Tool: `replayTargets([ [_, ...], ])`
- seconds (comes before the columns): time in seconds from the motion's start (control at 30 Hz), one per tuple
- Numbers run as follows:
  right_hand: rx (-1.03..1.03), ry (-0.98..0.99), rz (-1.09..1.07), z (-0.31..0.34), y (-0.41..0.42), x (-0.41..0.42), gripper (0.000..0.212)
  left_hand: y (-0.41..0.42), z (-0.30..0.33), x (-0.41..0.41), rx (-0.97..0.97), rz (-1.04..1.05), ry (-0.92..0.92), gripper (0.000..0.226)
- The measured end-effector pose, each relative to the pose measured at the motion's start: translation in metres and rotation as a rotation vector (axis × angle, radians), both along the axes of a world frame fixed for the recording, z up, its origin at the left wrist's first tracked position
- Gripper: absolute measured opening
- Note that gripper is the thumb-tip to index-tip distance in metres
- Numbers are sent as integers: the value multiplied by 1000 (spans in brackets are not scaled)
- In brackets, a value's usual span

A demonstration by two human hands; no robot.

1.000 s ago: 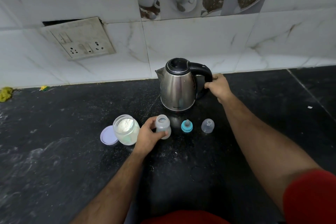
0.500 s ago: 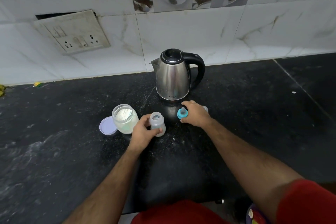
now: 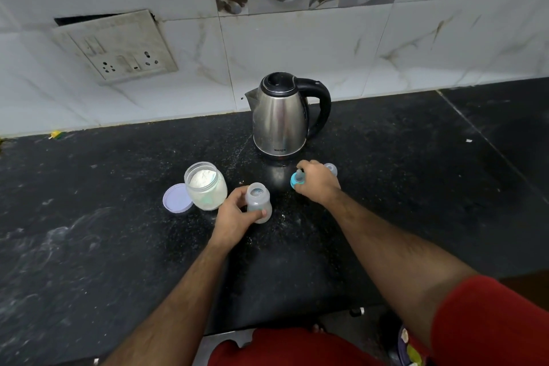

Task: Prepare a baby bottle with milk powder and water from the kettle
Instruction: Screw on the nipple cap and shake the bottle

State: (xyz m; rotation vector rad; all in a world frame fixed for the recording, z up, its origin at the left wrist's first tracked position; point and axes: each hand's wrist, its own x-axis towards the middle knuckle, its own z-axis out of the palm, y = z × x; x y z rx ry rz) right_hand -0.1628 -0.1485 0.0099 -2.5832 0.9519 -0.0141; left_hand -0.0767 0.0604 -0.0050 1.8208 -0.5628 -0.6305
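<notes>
Right hand (image 3: 316, 181) off kettle (image 3: 280, 119) (steel)

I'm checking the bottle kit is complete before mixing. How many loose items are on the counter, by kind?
Kettle: 1
Powder jar: 1
Jar lid: 1
Bottle, in the left hand: 1
Teat ring, under the right hand: 1
Clear cap: 1
Total: 6
</notes>
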Motion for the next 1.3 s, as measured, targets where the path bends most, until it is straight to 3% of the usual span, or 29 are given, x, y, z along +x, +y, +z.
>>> replayTargets([
  [0.1, 27, -54, -39, 7, 4, -12, 48, 2, -2, -4, -2, -27, -5, 51],
  [0.37, 162, -252, -102, 26, 19, -54, 39, 1, -10, -22, -16, -102, -4, 52],
  [0.67, 228, -353, -36, 51, 47, -72, 32, -1, -21, -30, -12, -147, 1, 54],
  [1.3, 107, -86, 284, 60, 84, -35, 42, 5, -29, -25, -35, -190, -52, 51],
])
